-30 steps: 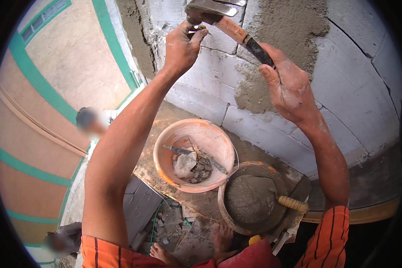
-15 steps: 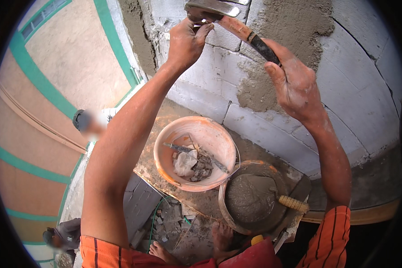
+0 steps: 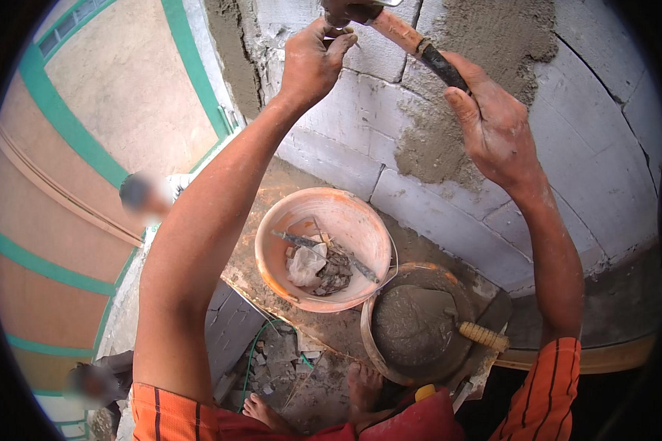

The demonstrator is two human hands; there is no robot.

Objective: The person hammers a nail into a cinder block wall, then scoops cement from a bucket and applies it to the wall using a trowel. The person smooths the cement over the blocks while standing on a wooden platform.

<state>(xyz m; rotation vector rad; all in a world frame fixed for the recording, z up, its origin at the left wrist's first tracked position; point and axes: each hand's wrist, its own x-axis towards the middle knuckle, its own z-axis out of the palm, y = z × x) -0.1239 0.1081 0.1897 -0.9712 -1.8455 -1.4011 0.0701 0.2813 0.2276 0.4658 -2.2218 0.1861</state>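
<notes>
My right hand [image 3: 496, 128] is wrapped round the black grip of a hammer [image 3: 399, 35] with a worn wooden-coloured handle. The hammer's metal head sits at the top edge of the picture, partly cut off, just above my left hand. Raised in front of the block wall [image 3: 331, 158], my left hand [image 3: 312, 62] is closed in a pinch. A thin nail [image 3: 356, 42] seems to show at its fingertips, mostly hidden by the fingers. Grey mortar [image 3: 485, 81] is smeared over part of the wall, right of the hammer handle.
Below my arms, a pale orange bucket [image 3: 379, 228] holds rubble and a dark-handled tool. Beside it a tub [image 3: 368, 334] contains wet mortar and a tool with a ribbed yellowish handle [image 3: 484, 336]. Rubble and a green cord [image 3: 250, 360] lie near my feet. Two people are at far left.
The hammer and my right hand have shifted slightly up and right, so more of the hammer head leaves the picture. My left hand keeps its pinch at nearly the same place.
</notes>
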